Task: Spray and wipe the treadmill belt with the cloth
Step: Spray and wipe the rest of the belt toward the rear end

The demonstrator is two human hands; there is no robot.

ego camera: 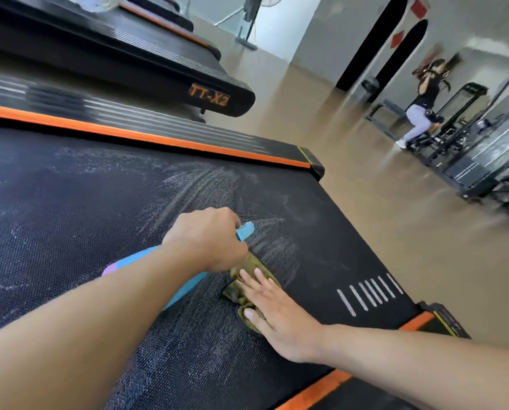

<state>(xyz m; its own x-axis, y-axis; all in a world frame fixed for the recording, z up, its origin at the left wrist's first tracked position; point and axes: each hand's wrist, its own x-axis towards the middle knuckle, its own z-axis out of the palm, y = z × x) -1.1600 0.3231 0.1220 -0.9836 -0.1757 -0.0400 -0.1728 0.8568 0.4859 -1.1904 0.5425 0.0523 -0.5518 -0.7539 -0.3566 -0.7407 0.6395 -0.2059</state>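
The black textured treadmill belt (99,232) fills the lower left and shows pale wet streaks. My left hand (208,238) grips a blue spray bottle (245,230), its nozzle pointing right over the belt. The bottle's blue and lilac body (135,260) shows behind my forearm. My right hand (274,312) presses flat with straight fingers on an olive-green cloth (241,291) that lies bunched on the belt, just below my left hand.
Orange side rails (158,140) edge the belt, with white stripes (368,294) near its rear end. A second treadmill (208,97) stands beyond. Tan floor (365,187) spreads right, where a person (421,110) exercises on gym machines (469,149).
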